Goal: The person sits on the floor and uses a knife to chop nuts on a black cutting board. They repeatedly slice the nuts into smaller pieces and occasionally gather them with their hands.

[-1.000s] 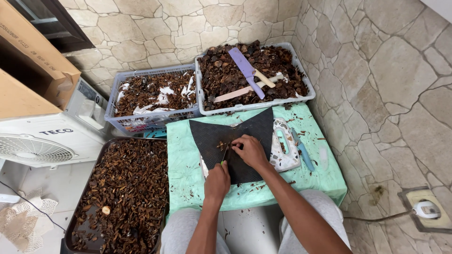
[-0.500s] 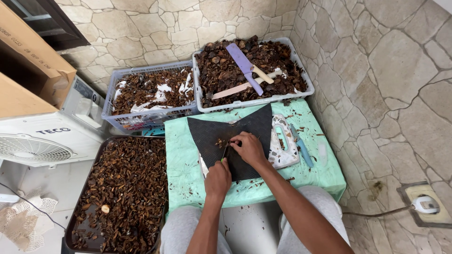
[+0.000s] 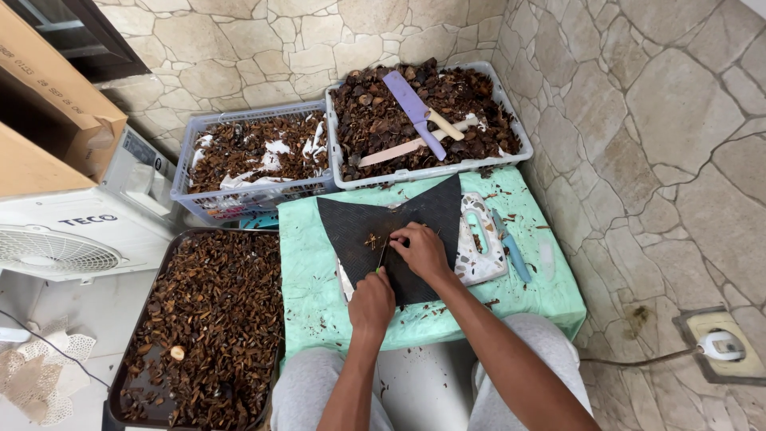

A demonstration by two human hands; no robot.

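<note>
Left hand (image 3: pixel 372 302) grip closed on thin tool (image 3: pixel 382 257), right hand (image 3: pixel 420 249) pinching small brown piece (image 3: pixel 373 239), mid black mat (image 3: pixel 399 231), edges clear

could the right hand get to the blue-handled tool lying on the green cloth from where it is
Probably yes. The right hand rests on the black rubber mat, and the blue-handled tool lies just beyond the white plastic piece on the green cloth. Nothing stands between them; the hand would only pass over that flat white piece.

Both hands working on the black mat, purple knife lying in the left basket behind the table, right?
Not quite. Both hands, left hand and right hand, are on the black mat, but the head view shows the purple knife in the right basket, not the left.
</note>
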